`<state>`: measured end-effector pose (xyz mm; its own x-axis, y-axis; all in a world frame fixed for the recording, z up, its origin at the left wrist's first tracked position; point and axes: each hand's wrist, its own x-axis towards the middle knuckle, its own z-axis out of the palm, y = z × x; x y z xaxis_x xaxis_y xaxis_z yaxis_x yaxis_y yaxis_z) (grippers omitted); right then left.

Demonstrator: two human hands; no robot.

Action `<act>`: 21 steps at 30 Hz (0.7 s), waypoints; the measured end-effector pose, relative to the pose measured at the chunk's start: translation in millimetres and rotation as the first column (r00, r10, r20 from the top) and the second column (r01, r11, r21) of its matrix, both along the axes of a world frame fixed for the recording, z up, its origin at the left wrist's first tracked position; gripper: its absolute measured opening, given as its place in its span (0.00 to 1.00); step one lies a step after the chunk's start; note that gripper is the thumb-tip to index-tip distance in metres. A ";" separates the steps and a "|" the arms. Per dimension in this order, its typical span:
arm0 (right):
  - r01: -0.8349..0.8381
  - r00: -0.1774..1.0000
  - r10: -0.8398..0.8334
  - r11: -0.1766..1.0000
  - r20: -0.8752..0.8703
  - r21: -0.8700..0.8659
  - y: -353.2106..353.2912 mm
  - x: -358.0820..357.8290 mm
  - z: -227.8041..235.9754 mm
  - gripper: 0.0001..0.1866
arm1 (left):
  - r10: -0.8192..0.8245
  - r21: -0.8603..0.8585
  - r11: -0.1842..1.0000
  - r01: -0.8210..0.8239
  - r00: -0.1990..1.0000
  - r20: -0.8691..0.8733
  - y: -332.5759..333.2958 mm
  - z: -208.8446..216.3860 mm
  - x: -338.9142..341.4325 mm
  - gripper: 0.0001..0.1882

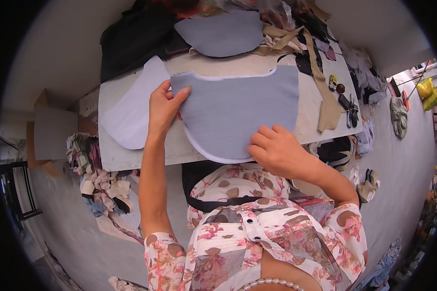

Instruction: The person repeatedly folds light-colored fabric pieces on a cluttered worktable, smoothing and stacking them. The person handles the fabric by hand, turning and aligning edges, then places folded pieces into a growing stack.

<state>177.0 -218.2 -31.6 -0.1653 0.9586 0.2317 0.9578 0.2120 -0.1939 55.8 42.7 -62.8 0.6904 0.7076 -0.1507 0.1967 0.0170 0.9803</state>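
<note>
A grey-blue cut fabric piece (235,109) with a curved lower edge lies before me, a white layer showing along its top and bottom rims. My left hand (167,105) pinches its upper left corner, thumb on top and fingers underneath. At the lower right edge, my right hand (277,148) rests with curled fingers on the cloth; whether it grips the edge is hidden. To the left lies a white cut piece (137,109), partly behind my left hand. Another grey-blue piece (221,34) of similar shape sits at the far side of the table.
The white table (126,157) holds black cloth (136,41) at the back left and tan strips (329,114) at right. Scissors (348,116) and a small yellow item (332,82) lie near its right edge. Fabric scraps (107,186) and a cardboard box (53,133) are at left.
</note>
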 end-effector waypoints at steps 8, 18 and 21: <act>-0.027 0.999 0.025 0.999 0.034 0.038 1.2 -7.4 3.9 0.07 | 0.033 0.006 0.999 -0.033 0.999 0.013 5.1 2.3 -0.3 0.11; -0.079 0.996 0.078 0.997 0.036 0.026 4.9 -7.8 -6.9 0.08 | 0.164 0.234 0.960 -0.151 0.986 -0.035 8.0 -10.2 6.0 0.11; -0.077 0.997 0.076 0.996 0.032 0.037 2.9 -7.5 -7.3 0.08 | 0.176 0.256 0.953 -0.163 0.984 -0.030 6.2 -11.0 8.4 0.11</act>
